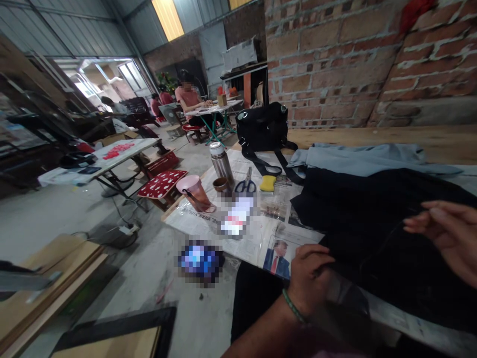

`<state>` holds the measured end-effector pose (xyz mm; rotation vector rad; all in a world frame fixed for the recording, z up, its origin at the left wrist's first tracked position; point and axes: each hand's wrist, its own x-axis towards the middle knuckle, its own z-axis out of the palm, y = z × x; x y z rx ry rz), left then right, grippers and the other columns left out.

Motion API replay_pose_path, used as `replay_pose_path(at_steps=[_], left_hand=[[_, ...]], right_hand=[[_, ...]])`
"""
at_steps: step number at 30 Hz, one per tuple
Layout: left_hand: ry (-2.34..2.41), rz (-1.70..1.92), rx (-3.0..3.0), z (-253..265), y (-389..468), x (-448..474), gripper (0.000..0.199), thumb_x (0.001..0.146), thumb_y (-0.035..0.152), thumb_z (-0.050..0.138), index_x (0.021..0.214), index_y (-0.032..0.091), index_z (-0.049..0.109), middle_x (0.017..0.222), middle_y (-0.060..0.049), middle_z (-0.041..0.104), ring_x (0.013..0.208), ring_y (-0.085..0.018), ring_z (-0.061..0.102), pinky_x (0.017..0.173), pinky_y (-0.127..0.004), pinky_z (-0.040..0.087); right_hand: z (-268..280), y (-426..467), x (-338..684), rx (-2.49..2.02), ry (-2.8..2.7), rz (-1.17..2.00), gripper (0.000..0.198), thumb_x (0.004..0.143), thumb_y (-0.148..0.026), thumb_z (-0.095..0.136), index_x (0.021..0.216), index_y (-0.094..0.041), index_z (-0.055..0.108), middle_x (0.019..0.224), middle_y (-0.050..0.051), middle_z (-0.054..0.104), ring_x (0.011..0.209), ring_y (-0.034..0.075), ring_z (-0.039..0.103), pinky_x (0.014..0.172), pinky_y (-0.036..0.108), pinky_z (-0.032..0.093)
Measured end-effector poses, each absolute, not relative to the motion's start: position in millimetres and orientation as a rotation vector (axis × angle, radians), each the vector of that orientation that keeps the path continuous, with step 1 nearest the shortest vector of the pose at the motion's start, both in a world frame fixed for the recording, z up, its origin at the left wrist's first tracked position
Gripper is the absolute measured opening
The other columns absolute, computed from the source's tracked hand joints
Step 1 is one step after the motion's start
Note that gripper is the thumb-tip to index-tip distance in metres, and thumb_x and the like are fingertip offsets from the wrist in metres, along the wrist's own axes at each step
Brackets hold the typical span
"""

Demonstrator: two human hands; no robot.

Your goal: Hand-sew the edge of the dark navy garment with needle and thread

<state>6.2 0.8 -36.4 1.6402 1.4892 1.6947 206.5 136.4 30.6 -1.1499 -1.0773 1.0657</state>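
Our left hand (pixel 313 278), nearest item: fingers bent and gathered at the near edge of the newspaper covering (pixel 249 248); whether anything is gripped we cannot tell. On its wrist, one green bracelet (pixel 291 306), narrow and rounded. Our right hand (pixel 447 228), at the far right: thumb and fingertips pressed together, pinching what appears to be a dark thread (pixel 385 243), hair-thin, slanting down towards the cloth.

Black cloth (pixel 357 214), one large piece, matte and softly rumpled: spread over the right part of the newspaper, between and beneath our hands. Grey cloth (pixel 365 158), lighter in tone, loosely folded: lying just behind the black.

On the newspaper, which is glossy and creased, we list: one printed photograph (pixel 278 258) of a suited figure, beside our left hand; one pair of scissors (pixel 246 185), dark looped handles; one yellow block (pixel 268 183), sponge-like, slightly waisted; one flask (pixel 222 165), brushed metal, cylindrical; one brown cup (pixel 222 186), squat and round-mouthed; one pink cup (pixel 196 193), tapered; one bright rectangular object (pixel 238 216), blurred. Behind these, one black bag (pixel 263 127) of soft fabric, straps trailing forward.

Beyond, we record a rough brick wall (pixel 335 64), a stool (pixel 162 184) with a white-spotted red cover, and a co-worker (pixel 188 99) seated at another table.
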Motion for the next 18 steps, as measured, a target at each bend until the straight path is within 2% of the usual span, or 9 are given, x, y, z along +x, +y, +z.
replay_pose_path(at_steps=[3, 7, 12, 15, 18], left_hand=[[1.478, 1.675, 1.587, -34.0, 4.6, 4.6, 0.031, 0.064, 0.000, 0.051, 0.081, 0.020, 0.067, 0.095, -0.006, 0.065, 0.087, -0.017, 0.061, 0.076, -0.031, 0.050], [1.501, 1.471, 1.857, -22.7, 24.3, 1.4, 0.027, 0.071, 0.004, 0.051, 0.087, 0.020, 0.066, 0.089, -0.004, 0.069, 0.085, -0.016, 0.062, 0.082, -0.031, 0.046], [1.574, 1.181, 2.035, -15.2, 64.4, -3.6, 0.022, 0.079, 0.012, 0.051, 0.094, 0.020, 0.064, 0.089, -0.004, 0.071, 0.083, -0.016, 0.063, 0.082, -0.031, 0.044], [1.632, 1.171, 1.936, -19.1, 78.6, -8.5, 0.019, 0.079, 0.013, 0.053, 0.092, 0.021, 0.066, 0.090, -0.003, 0.071, 0.085, -0.016, 0.063, 0.082, -0.029, 0.045], [1.619, 1.212, 1.862, -21.0, 80.3, -14.3, 0.017, 0.077, 0.013, 0.055, 0.088, 0.019, 0.067, 0.086, -0.002, 0.071, 0.081, -0.015, 0.063, 0.075, -0.025, 0.047]], right_hand=[[-1.5, 122.5, 212.5, -1.166, -0.902, 1.102, 0.047, 0.038, -0.045, 0.079, 0.073, -0.020, 0.061, 0.058, -0.002, 0.059, 0.054, 0.011, 0.059, 0.054, 0.024, 0.051], [-24.9, 123.6, 231.6, -1.233, -0.747, 1.071, 0.050, 0.028, -0.043, 0.081, 0.067, -0.019, 0.059, 0.054, -0.004, 0.056, 0.050, 0.010, 0.056, 0.050, 0.022, 0.049], [-37.3, 148.9, 254.2, -1.271, -0.816, 0.956, 0.041, 0.038, -0.039, 0.077, 0.070, -0.019, 0.060, 0.055, -0.002, 0.058, 0.051, 0.011, 0.056, 0.046, 0.021, 0.046], [-47.2, 169.0, 258.2, -1.273, -0.787, 0.965, 0.038, 0.041, -0.036, 0.076, 0.070, -0.018, 0.059, 0.051, -0.003, 0.056, 0.048, 0.011, 0.054, 0.044, 0.022, 0.045], [-56.0, 181.9, 256.3, -1.236, -0.775, 0.980, 0.033, 0.048, -0.032, 0.075, 0.073, -0.017, 0.060, 0.052, -0.003, 0.057, 0.049, 0.011, 0.055, 0.047, 0.022, 0.047]])
